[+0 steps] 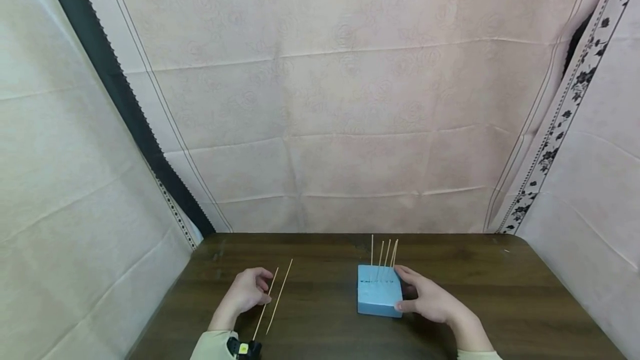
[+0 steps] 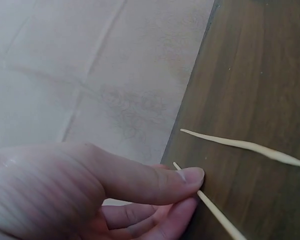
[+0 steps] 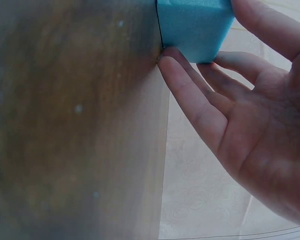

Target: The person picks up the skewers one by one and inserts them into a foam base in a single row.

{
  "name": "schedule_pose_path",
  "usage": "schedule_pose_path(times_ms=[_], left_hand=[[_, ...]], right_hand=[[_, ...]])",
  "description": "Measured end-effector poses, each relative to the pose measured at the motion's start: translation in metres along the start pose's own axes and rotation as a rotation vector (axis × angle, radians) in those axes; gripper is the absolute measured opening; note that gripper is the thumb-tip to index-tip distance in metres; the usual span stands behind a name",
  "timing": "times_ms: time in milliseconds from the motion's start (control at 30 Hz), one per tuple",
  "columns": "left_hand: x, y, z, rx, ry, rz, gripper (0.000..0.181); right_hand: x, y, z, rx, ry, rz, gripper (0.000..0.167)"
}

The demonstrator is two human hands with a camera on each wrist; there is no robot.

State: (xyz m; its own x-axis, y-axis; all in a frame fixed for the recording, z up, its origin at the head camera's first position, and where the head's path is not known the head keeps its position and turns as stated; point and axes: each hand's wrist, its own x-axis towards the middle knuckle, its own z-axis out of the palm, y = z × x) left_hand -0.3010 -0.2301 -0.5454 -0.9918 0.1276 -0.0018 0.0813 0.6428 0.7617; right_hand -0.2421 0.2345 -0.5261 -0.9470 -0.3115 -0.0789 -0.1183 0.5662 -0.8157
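Observation:
At the left of the head view, my left hand (image 1: 247, 292) pinches a thin wooden stick (image 1: 259, 321). The left wrist view shows the thumb lying over this stick (image 2: 219, 216) with the fingers beneath. Just to its right a second wooden stick (image 1: 280, 295) lies on the table, apart from the hand. My right hand (image 1: 433, 299) grips the right side of a light blue block (image 1: 380, 300), thumb near the front and fingers toward the back. Several thin sticks (image 1: 385, 253) stand up from the block's top, most slightly tilted. In the right wrist view, fingertips touch the blue block (image 3: 195, 32).
A dark brown wooden table (image 1: 325, 271) carries everything. Pale patterned cloth (image 1: 350, 126) hangs behind its far edge, and further cloth hangs at the left and right. A black device (image 1: 249, 349) with a yellow tag sits at the left wrist.

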Motion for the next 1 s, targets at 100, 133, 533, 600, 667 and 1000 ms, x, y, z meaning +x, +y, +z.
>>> schedule_pose_path(times_ms=[100, 133, 533, 600, 667, 1000], left_hand=[[-0.0004, 0.0019, -0.0008, 0.006, 0.002, -0.011, 0.048], [-0.0005, 0.0022, -0.0011, 0.011, 0.004, -0.013, 0.047], [-0.0036, 0.0017, -0.0021, 0.047, 0.018, -0.031, 0.042], [-0.0033, 0.0011, -0.0019, 0.042, 0.015, -0.04, 0.042], [-0.0031, 0.0012, -0.0016, 0.038, 0.01, -0.042, 0.042], [-0.002, -0.0008, -0.0023, 0.056, 0.03, -0.041, 0.038]], right_hand=[[-0.0001, -0.0004, -0.0003, 0.001, 0.001, 0.004, 0.097], [-0.0003, -0.0006, -0.0003, 0.0, 0.003, 0.007, 0.097], [-0.0001, -0.001, 0.0011, 0.002, 0.006, 0.009, 0.098], [-0.0002, -0.0013, 0.0007, 0.001, 0.005, 0.011, 0.098], [-0.0004, -0.0014, 0.0004, 0.003, 0.001, 0.012, 0.097], [-0.0007, -0.0018, 0.0001, 0.027, -0.015, -0.001, 0.097]])
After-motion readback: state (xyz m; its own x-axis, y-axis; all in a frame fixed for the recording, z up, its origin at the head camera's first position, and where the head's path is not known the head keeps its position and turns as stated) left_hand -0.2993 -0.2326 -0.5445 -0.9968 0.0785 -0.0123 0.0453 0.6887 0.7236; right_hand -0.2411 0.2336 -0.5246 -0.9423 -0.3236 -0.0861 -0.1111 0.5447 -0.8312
